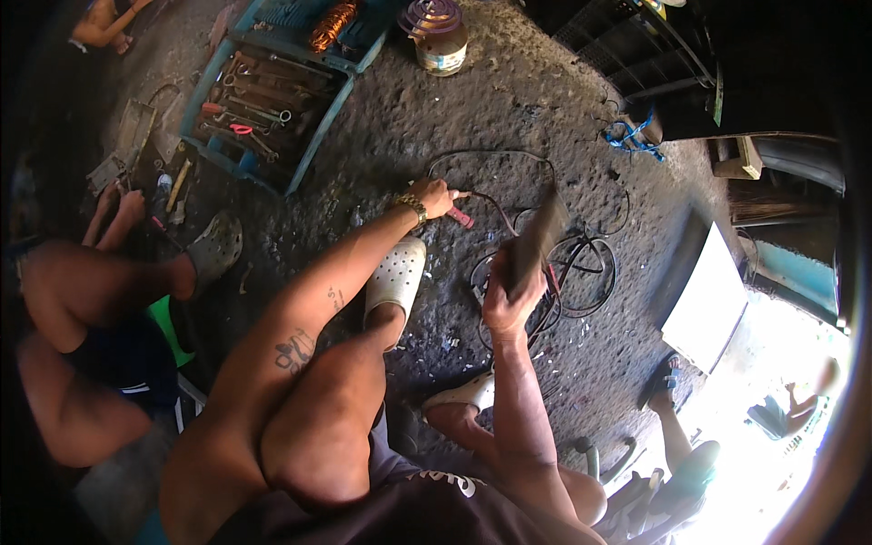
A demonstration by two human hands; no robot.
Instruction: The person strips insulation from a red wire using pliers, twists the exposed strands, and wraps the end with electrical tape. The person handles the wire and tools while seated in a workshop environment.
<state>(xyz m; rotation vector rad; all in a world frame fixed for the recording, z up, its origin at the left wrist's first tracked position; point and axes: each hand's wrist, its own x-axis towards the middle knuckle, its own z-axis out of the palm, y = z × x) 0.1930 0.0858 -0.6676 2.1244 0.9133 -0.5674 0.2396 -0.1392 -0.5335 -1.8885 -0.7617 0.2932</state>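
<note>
My left hand (429, 198), with a gold-coloured watch at the wrist, is closed just beyond my left clog. A short red handle (461, 217) sticks out from under its fingers, and a thin dark cable runs off beside it. What the handle belongs to is hidden by the hand. Farther right, my right hand (511, 298) grips a flat brown block (538, 238) that points up and away. The block is smeared by motion, so its material cannot be made out. Below and beside the right hand lies a coiled dark cable (599, 282) on the ground.
A blue toolbox (313, 136) of wrenches lies at far left, copper wire (332, 24) in its lid. A can (442, 53) stands beside it. Blue cord (636, 138) and a white board (707, 300) are at right. Another person's hands (118, 213) work at left; others sit at right.
</note>
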